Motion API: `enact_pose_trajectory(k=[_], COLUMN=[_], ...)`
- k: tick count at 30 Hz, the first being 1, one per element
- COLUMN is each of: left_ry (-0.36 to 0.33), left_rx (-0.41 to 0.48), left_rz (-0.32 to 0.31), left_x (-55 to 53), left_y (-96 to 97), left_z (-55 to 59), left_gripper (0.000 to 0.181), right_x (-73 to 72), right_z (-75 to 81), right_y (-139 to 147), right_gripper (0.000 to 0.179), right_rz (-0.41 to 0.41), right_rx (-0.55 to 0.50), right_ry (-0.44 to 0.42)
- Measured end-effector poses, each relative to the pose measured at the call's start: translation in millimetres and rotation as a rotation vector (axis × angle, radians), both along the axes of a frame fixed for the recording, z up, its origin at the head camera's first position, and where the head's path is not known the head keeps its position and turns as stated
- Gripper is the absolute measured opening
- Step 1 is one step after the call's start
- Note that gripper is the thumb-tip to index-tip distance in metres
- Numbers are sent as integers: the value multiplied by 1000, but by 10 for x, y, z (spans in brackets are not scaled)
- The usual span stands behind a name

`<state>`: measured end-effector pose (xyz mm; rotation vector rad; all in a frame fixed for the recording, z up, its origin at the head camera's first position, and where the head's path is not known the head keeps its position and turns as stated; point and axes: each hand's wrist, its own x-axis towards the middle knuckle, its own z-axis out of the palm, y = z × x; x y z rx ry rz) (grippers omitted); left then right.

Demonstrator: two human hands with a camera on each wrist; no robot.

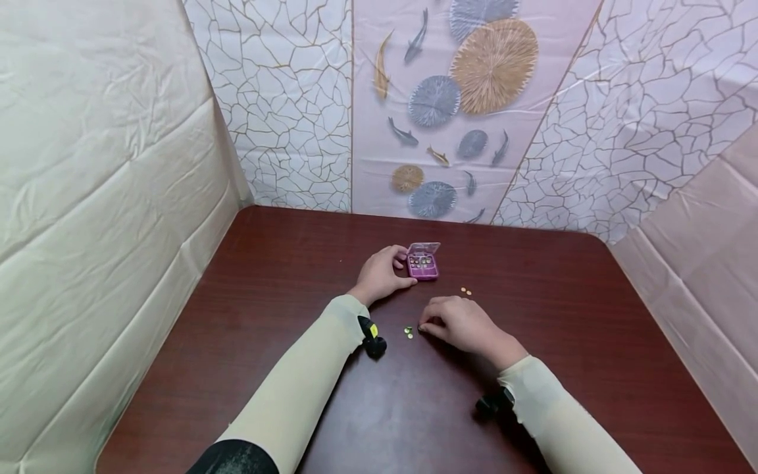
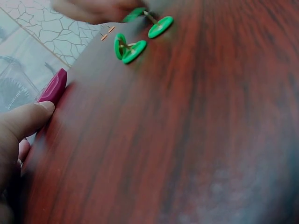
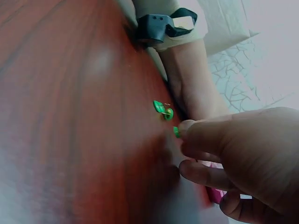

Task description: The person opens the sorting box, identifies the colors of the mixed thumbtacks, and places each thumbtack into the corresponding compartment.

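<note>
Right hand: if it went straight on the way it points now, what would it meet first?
Probably the loose green thumbtacks lying on the table just ahead of the right hand. Its height above the table is hard to judge, so it might pass over them.

The bench (image 1: 296, 263) was of a dark reddish-brown colour, with wood grain, and its far right corner was rounded. On the left side I saw a cream cloth (image 1: 106, 131), which had long creases. Behind the bench was a white panel (image 1: 278, 99) with golden crack lines, and a similar panel (image 1: 663, 85) further right. Between them, a pale pink strip (image 1: 379, 131) carried blue-grey and golden discs (image 1: 494, 66) and small fish (image 1: 381, 68). At the right was a pinkish cloth (image 1: 699, 250), also creased.
</note>
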<state>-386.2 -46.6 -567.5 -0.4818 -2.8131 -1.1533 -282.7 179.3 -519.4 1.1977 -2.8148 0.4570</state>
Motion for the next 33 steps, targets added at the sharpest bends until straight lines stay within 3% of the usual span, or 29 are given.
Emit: enact_pose_trajectory(k=[5, 10, 17, 24, 33], left_ry=[0, -10, -9, -3, 16], left_rx=[10, 8, 9, 16, 26], left_rz=[-7, -9, -7, -13, -13], left_x=[17, 13, -15, -35, -41], left_y=[-13, -7, -8, -10, -17], left_z=[36, 44, -13, -50, -57], left_gripper=[72, 73, 74, 75, 73], right_x=[-147, -417, -763, -924, -1003], right_z=[44, 42, -18, -66, -125], right_y=[23, 85, 131, 68, -16], right_gripper=[6, 7, 12, 14, 15], right_rz=[-175, -362, -534, -620, -635], right_rx=[-53, -118, -236, -256, -252], right_ry=[11, -33, -58, -82, -75])
